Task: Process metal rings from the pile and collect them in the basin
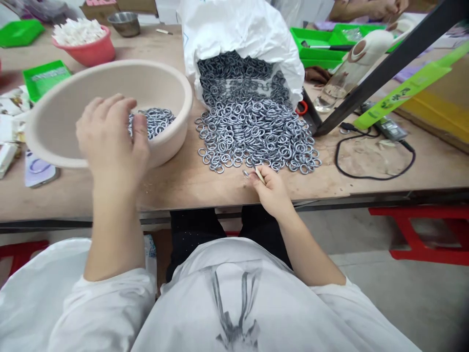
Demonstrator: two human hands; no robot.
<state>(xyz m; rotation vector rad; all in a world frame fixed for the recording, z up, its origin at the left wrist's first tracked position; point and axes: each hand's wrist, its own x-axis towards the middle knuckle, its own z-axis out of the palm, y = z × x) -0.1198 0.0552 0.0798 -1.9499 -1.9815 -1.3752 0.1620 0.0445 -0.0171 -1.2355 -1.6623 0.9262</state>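
My left hand (112,134) is over the near side of a beige plastic basin (47,142), thumb and fingers apart, and I see nothing held in it. Grey metal rings (157,121) lie in the basin, partly hidden behind that hand. At the table's front edge my right hand (273,191) is closed on a thin pale stick-like tool (260,175). A single metal ring (245,173) shows by its fingertips. Just beyond is a large heap of grey metal rings (256,132), spilling from a white sack (238,29) that lies on its side.
A black slanted post (366,83) and a looped black cable (339,161) are on the right. Behind them are a clear bottle (335,88) and green trays (311,36). A red bowl (90,51) of white pieces and a phone (38,168) are left. Another person's hands (384,9) show at the back.
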